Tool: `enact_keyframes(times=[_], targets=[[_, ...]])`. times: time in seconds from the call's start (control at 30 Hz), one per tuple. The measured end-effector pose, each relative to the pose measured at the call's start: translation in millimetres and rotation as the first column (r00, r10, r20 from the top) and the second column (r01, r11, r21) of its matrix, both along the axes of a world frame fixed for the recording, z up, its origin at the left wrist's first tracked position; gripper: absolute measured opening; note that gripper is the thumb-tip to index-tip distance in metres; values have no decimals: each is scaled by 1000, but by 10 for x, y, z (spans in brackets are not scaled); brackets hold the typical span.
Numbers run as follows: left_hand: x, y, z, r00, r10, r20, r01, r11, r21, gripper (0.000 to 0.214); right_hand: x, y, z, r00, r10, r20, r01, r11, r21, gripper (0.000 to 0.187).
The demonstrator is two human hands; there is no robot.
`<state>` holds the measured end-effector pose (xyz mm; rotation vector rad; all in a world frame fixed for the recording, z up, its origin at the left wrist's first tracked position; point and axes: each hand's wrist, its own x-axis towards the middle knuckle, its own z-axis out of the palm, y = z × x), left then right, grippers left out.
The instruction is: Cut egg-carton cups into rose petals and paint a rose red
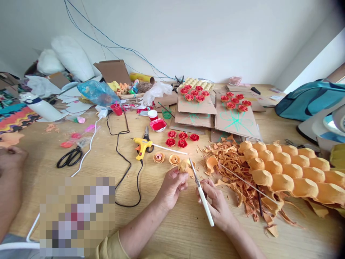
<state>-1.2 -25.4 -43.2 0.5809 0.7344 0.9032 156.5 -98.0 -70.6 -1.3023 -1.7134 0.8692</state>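
The left hand (172,189) had its fingers pinched around an orange carton piece (184,166) near the middle of the table (167,237). The right hand (215,203) gripped a white-handled blade (202,198), its metal just beside the piece. Orange scraps (246,192) lay to the right, a yellow glue gun (143,146) to the left, and red paper roses (182,143) farther off.

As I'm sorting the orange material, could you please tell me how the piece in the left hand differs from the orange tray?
Size: the held piece is small, while the orange tray is far larger.
Form: the held piece is separate, while the orange tray has many cups joined in rows.
Pose: the left hand grips the held piece; the orange tray lies beside scraps.
Both are orange.
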Motion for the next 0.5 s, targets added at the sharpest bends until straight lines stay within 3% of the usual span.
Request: enact_keyframes(times=[0.23,0.33,0.5], targets=[[-65,57,-52,999,-33,-7,33,999,12,30,23,17,-26,997,-59,-53,57,998,-24,31],[-61,39,-57,999,-50,-10,50,999,12,30,36,25,-40,975,-113,-189,99,992,-81,29],[-13,-23,-72,992,-110,-55,112,993,46,30,19,48,-13,874,-192,-446,127,977,-172,29]])
